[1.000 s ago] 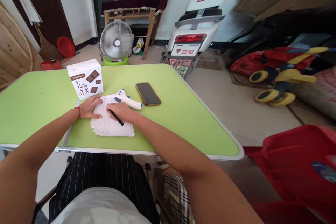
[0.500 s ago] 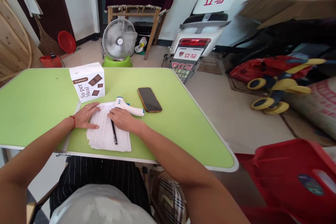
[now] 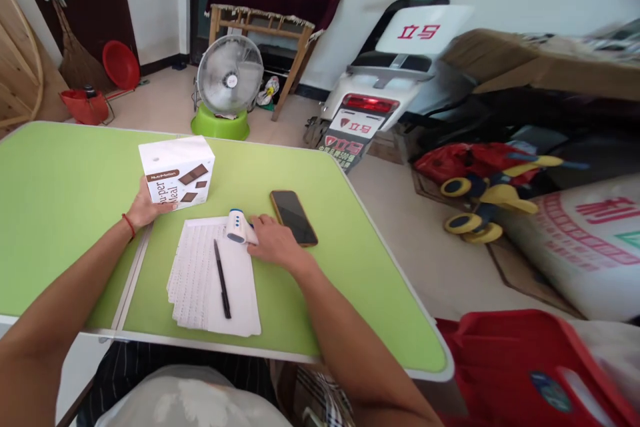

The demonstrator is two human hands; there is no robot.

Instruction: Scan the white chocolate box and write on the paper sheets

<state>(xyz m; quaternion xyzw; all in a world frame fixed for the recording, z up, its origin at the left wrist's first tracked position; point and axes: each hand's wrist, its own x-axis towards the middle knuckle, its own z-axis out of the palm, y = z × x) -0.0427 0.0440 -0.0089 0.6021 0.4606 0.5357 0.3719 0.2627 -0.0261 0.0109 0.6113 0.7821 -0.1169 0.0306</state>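
My left hand (image 3: 145,207) grips a white "NutriMotion" box (image 3: 193,177) by its lower left corner, thumb across the front and the other fingers mostly hidden behind it. The box stands upright on the green table. My right hand (image 3: 274,240) is closed around the handle of a white infrared thermometer (image 3: 237,225) with blue buttons, which lies at the upper right of the papers. A fanned stack of printed sheets (image 3: 193,280) lies in front of me. On the sheets rests a black pen (image 3: 223,280). Just beyond my right hand lies a dark smartphone (image 3: 295,217).
The green folding table (image 3: 320,293) has a seam left of the papers. Behind it a fan (image 3: 230,77) stands on a green tub (image 3: 220,123). A white scooter (image 3: 380,83) is at the back right. A red plastic chair (image 3: 525,360) stands near the right table corner.
My left hand has left the papers and taken hold of the box. My right hand has moved from the pen to the thermometer, which has turned. The view has shifted.
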